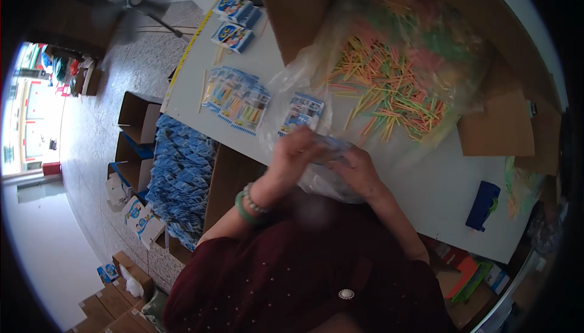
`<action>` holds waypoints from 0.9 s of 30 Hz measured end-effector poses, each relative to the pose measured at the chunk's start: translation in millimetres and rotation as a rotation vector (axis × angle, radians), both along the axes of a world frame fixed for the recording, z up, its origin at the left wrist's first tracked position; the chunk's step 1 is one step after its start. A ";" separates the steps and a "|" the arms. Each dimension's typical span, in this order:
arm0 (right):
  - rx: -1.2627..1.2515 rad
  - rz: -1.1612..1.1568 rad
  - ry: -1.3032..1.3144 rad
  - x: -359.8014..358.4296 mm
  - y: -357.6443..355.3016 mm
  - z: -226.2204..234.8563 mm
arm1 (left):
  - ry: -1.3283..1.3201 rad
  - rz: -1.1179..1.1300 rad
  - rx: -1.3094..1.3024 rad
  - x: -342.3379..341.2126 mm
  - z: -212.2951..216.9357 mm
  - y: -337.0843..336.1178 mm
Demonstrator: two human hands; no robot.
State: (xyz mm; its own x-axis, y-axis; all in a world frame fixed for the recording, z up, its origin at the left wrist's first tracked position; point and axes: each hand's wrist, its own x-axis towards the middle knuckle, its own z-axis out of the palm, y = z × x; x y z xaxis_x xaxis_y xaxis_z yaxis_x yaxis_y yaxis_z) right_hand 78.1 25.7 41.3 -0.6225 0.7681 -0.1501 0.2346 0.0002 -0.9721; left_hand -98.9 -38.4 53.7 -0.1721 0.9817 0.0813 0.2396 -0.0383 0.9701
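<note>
Between my two hands, close to my body, is a small blue-and-clear packet (333, 144). My left hand (293, 158), with bead and green bangles at its wrist, pinches the packet's left side. My right hand (360, 172) is closed on its right end, and the fingers partly cover it. Just beyond lies another flat blue packet (303, 112) on a clear plastic bag (277, 90). To the left, a fanned row of filled blue packets (237, 100) shows coloured sticks inside. Ahead on the right, a heap of thin pastel sticks (389, 83) spills out of the bag.
A large cardboard box (301, 7) lies opened around the sticks. Two small blue-white boxes (233, 37) stand at the table's (182, 83) far left. Below its left edge, a carton holds many blue packets (179, 175). A blue tape dispenser (482, 205) sits at the right.
</note>
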 end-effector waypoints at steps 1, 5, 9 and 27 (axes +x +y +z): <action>0.137 0.070 0.036 0.2 0.5 -0.1 | 0.016 0.122 -0.026 -12.3 -4.5 -4.5; 0.030 -0.022 0.023 18.2 6.2 -5.5 | 0.342 0.350 0.019 -81.2 -12.4 -6.8; 0.423 -0.178 -0.202 45.0 31.3 -7.3 | 1.136 0.465 0.015 -105.2 -20.1 5.3; 0.987 0.234 -0.806 46.7 119.6 6.5 | 0.804 -0.590 0.186 64.0 -30.2 29.7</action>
State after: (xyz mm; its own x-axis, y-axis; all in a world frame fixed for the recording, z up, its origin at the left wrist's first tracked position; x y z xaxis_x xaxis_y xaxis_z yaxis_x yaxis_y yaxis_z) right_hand 124.8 145.3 47.8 -0.7562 0.6540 0.0207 0.6472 0.7523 -0.1235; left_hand -34.9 -8.6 23.5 0.5092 0.8523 0.1195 0.7128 -0.4955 0.4964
